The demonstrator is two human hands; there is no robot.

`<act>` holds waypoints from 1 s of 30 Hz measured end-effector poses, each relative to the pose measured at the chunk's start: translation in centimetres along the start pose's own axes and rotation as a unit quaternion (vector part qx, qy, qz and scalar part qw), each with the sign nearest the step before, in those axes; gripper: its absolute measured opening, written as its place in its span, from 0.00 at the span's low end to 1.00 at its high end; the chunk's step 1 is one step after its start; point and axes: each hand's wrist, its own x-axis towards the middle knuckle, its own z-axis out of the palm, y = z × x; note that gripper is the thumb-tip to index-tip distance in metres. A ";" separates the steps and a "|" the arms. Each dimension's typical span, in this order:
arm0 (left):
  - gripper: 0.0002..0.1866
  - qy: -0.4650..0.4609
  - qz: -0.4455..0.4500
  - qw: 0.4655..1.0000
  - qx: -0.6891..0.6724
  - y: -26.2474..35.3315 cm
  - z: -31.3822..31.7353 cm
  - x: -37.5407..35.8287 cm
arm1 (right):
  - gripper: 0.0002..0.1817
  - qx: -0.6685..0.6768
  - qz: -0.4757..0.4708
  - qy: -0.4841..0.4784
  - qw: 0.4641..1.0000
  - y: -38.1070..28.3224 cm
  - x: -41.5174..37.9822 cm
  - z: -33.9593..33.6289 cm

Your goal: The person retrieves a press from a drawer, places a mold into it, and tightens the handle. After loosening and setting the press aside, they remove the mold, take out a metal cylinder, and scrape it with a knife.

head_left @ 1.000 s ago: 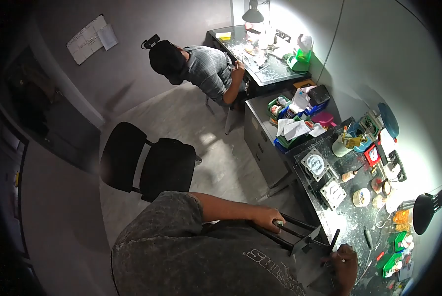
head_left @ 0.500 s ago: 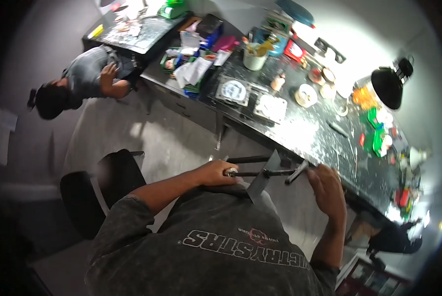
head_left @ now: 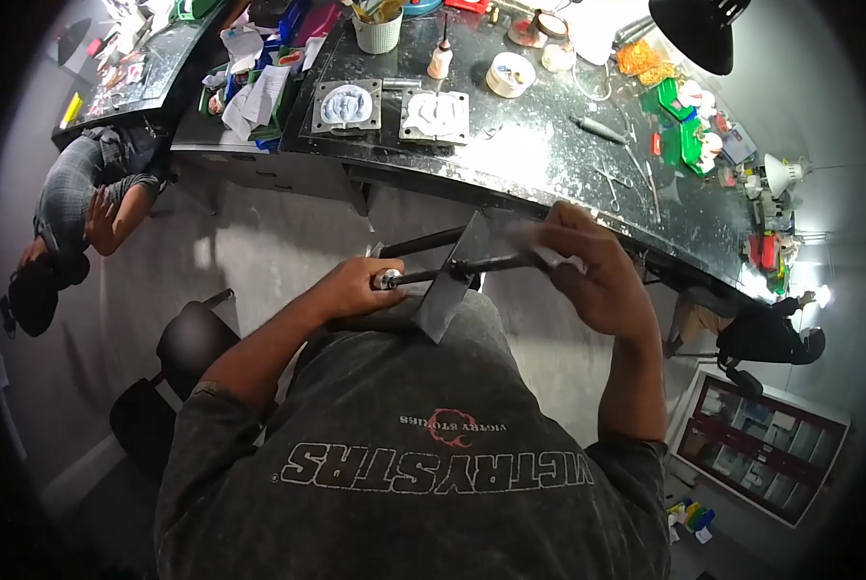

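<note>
A metal clamp (head_left: 449, 277) with a flat plate, a side bar and a long threaded rod lies across the front of my body. The fingers of my left hand (head_left: 363, 291) are wrapped round its left end, where a round metal tip shows beside the thumb. At the other end of the rod, my right hand (head_left: 599, 277) is curled about the crossbar handle. Its fingertips and the handle are blurred by motion. The plate stands tilted between my two hands, in front of the dark shirt.
On the black workbench (head_left: 539, 164) sit two metal moulds (head_left: 346, 106), a brush pot (head_left: 378, 34), a white tub (head_left: 510, 74), a dropper bottle (head_left: 440, 60) and green trays (head_left: 692, 143). A chair (head_left: 196, 343) stands left. One person (head_left: 75, 193) is at left, another (head_left: 762, 333) at right.
The view has turned, and the bench appears higher and more level. My right hand has gone from spread beside the handle to curled about it. My left hand keeps its hold.
</note>
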 end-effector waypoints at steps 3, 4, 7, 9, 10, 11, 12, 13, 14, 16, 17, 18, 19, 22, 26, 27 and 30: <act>0.20 0.001 -0.004 1.000 -0.019 0.5 -0.1 -0.1 | 0.23 -0.036 -0.135 -0.198 0.970 0.7 -0.1 -2.7; 0.20 -0.001 -0.003 1.000 -0.019 0.5 -0.1 -0.2 | 0.23 -0.035 -0.134 -0.196 0.971 0.6 -0.5 -2.5; 0.21 0.024 0.001 0.998 -0.057 0.1 0.3 -0.1 | 0.23 -0.264 0.012 -0.063 0.962 0.7 -1.3 -1.1; 0.20 0.032 0.008 0.998 -0.051 0.2 0.3 0.2 | 0.20 -0.190 -0.029 0.055 0.980 0.9 -0.8 0.3; 0.19 0.053 0.013 0.996 -0.066 0.1 0.8 0.3 | 0.19 -0.107 -0.030 0.044 0.993 0.7 -0.7 0.1; 0.19 0.049 0.019 0.997 -0.061 0.1 0.8 0.3 | 0.19 -0.110 -0.028 0.053 0.992 0.7 -0.8 0.0; 0.18 0.045 0.017 0.996 -0.070 0.0 0.9 0.4 | 0.21 -0.081 -0.038 0.038 0.995 1.0 -1.0 -0.1; 0.18 0.042 0.014 0.996 -0.080 -0.1 1.0 0.5 | 0.23 -0.053 -0.047 0.021 0.997 1.3 -1.2 -0.1; 0.17 0.040 0.022 0.998 -0.049 0.5 0.8 0.6 | 0.26 -0.024 -0.056 0.004 0.998 1.7 -1.5 -0.2; 0.16 0.028 0.027 0.998 -0.042 1.1 0.4 1.1 | 0.25 0.030 -0.051 0.003 0.998 3.4 -2.1 -0.2; 0.16 0.019 0.026 0.999 -0.036 1.2 0.5 1.3 | 0.24 0.088 -0.047 -0.003 0.995 3.8 -2.4 -0.2; 0.16 0.015 0.029 0.999 -0.035 1.2 0.6 1.5 | 0.24 0.087 -0.044 0.001 0.995 3.9 -2.6 -0.2; 0.16 0.010 0.031 0.999 -0.031 1.0 0.7 1.9 | 0.25 0.071 -0.043 0.015 0.996 3.7 -2.7 -0.2; 0.16 -0.010 0.030 0.999 -0.024 1.5 0.8 3.2 | 0.25 0.040 -0.023 0.075 0.996 2.8 -3.4 0.4; 0.18 -0.038 0.021 0.999 -0.016 2.5 0.9 6.0 | 0.19 0.154 0.137 0.155 0.966 2.6 -4.8 1.2; 0.18 -0.049 0.027 0.998 -0.013 2.9 1.2 6.8 | 0.19 0.153 0.143 0.166 0.963 2.5 -5.3 1.2; 0.18 -0.037 0.080 0.996 -0.021 4.3 2.1 9.8 | 0.11 0.030 0.126 0.272 0.953 2.6 -6.1 0.6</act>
